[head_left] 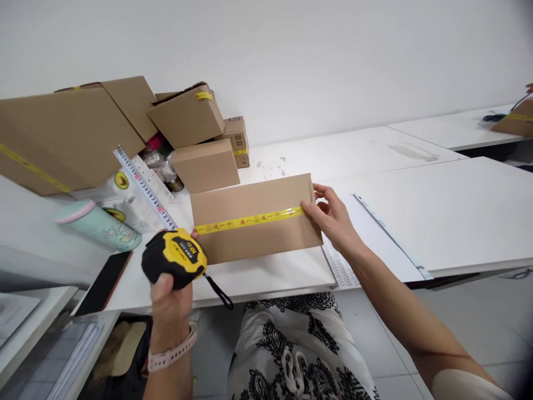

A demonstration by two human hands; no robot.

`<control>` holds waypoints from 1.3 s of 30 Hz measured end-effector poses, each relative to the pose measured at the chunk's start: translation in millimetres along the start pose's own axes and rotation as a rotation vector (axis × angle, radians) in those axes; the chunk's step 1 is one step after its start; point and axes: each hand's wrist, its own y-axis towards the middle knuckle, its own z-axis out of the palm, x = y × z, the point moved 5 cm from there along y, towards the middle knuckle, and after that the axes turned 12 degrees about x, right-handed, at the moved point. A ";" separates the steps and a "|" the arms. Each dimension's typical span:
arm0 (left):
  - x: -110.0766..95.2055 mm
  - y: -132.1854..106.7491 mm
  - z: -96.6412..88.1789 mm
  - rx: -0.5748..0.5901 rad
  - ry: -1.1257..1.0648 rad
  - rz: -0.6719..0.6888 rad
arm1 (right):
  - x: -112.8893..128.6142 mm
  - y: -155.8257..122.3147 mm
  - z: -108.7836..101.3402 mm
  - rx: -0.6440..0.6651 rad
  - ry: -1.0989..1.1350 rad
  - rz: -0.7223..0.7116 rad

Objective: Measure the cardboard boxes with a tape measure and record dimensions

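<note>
White wall (300, 72) rises behind a white counter (466, 211), where a person works over a taped carton (258, 239) held just in front of the body. Their right hand (335, 219) grips the carton's right end, thumb on the front face by the yellow tape and fingers around the edge. Their left hand (172, 303) is wrapped around a yellow-and-black tape measure (181, 255) at the carton's left end, with a fingertip showing beside the cardboard. Whether the carton rests on the counter or is lifted cannot be told.

The blade (144, 186) is drawn out, slanting away up and left of the carton rather than lying along it. This looks like a measuring step, the blade not yet aligned; the next move would call for a steady right hand and the blade laid straight along an edge.

Farther left of the carton are a mint tumbler (106, 225) and a dark flat object (102, 280); behind it stands a small plain carton (206, 169); to its right lies a white sheet (372, 239) with a ruler-like strip (391, 236).
</note>
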 end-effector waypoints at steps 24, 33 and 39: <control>20.6 -78.5 126.4 0.461 -0.275 -0.693 | 12.7 152.2 19.8 0.087 -0.322 -0.223; 28.7 -60.9 152.1 0.494 -0.287 -0.717 | 25.1 176.9 49.7 0.349 -0.325 -0.174; 23.0 -66.2 156.5 0.521 -0.321 -0.703 | 14.4 192.8 64.4 0.457 -0.363 -0.035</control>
